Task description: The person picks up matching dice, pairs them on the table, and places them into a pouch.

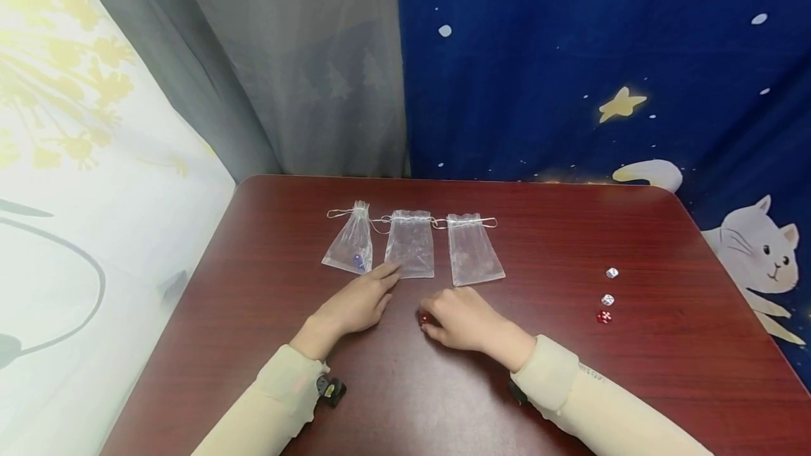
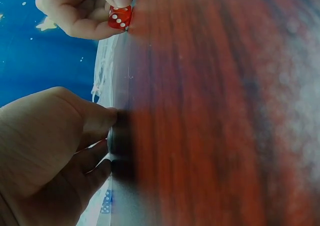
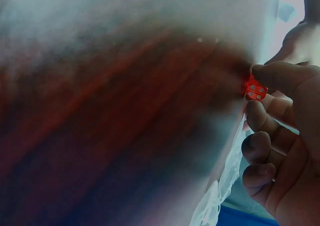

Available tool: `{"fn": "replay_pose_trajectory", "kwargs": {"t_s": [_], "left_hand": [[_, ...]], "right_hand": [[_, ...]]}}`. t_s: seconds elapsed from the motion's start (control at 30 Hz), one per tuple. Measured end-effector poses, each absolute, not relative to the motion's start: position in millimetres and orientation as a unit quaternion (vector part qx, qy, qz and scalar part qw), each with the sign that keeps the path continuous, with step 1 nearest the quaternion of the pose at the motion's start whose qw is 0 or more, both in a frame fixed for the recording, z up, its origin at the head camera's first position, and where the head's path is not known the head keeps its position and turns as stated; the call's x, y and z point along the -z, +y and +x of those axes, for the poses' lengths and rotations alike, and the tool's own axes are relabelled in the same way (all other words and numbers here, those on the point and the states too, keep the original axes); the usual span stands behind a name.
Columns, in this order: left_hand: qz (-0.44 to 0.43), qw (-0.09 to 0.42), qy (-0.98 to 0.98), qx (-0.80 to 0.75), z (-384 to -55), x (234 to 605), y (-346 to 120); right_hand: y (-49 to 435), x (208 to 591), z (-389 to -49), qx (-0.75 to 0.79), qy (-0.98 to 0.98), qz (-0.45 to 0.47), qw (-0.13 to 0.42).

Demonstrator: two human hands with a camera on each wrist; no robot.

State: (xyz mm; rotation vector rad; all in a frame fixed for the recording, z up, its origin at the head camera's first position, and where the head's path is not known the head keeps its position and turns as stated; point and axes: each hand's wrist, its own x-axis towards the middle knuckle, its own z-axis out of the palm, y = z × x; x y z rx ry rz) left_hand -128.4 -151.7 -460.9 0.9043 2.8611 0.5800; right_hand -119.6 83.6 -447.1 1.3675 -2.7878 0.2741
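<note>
Between thumb and fingertips, my right hand (image 1: 465, 317) pinches a red die (image 2: 120, 18), low over the table in front of the bags. My left hand (image 1: 355, 302) lies palm down with its fingers fairly straight, fingertips at the lower left corner of the middle sheer drawstring bag (image 1: 412, 248). To its left, the left drawstring bag (image 1: 347, 248) is gathered at the top and has blue dice (image 1: 358, 259) near its bottom. The right drawstring bag (image 1: 474, 252) lies flat, just beyond my right hand.
Toward the right side of the reddish-brown table (image 1: 538, 245) sit an upper clear die (image 1: 611, 273), a lower clear die (image 1: 607, 299) and another red die (image 1: 604, 317). A grey curtain (image 1: 317, 76) and a blue curtain (image 1: 538, 55) hang behind the table's far edge.
</note>
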Motion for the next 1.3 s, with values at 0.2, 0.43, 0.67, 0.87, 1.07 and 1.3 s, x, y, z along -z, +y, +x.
{"fn": "replay_pose_trajectory", "kwargs": {"t_s": [0.2,0.43,0.67,0.87,1.07,1.3], "left_hand": [[0.295,0.05,0.936,-0.185,-128.5,460.6,-152.0],[0.293,0.049,0.937,-0.182,-128.4,460.6,-152.2],[0.293,0.048,0.937,-0.184,-127.7,459.9,-151.4],[0.289,0.051,0.937,-0.19,-126.7,459.1,-151.0],[0.28,0.06,0.94,-0.187,-126.3,458.7,-150.7],[0.281,0.056,0.94,-0.187,-124.7,457.9,-149.6]], "right_hand": [[85.3,447.6,-119.2,-0.098,-0.893,0.439,0.017],[97.5,439.1,-124.2,-0.136,-0.896,0.421,0.033],[115.9,423.9,-130.5,-0.14,-0.904,0.399,0.063],[135.4,419.0,-132.4,-0.131,-0.915,0.375,0.076],[161.3,416.6,-131.8,-0.131,-0.926,0.343,0.091],[193.7,420.2,-130.0,-0.135,-0.934,0.313,0.103]]}}
